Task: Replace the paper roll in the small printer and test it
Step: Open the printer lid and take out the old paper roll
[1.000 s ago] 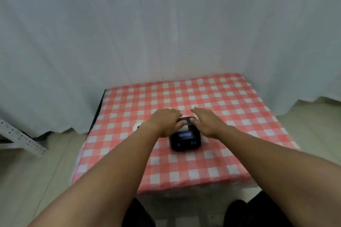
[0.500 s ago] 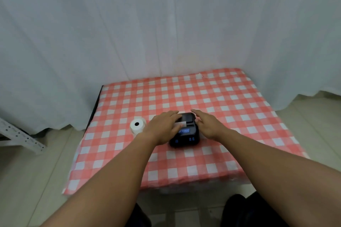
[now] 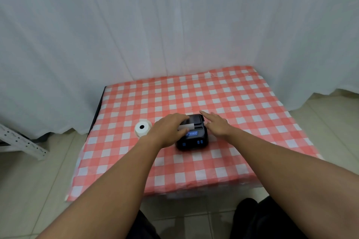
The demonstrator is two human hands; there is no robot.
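Head view: your left hand [image 3: 168, 130] pinches the paper strip [image 3: 186, 127] coming out of the black printer [image 3: 194, 136] mid-worktop [image 3: 242, 103]. Your right hand [image 3: 216, 125] hovers spread just beside it. A paper roll [image 3: 142, 128] stands to the left.

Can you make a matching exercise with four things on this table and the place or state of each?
Things:
1. small black printer
2. white paper roll
3. white paper strip
4. right hand

Places or states:
A. lies on its end, beside the left hand
B. sticks out of the printer
C. open, fingers spread
D. stands between both hands

Pairs: 1-D, 2-A, 3-B, 4-C
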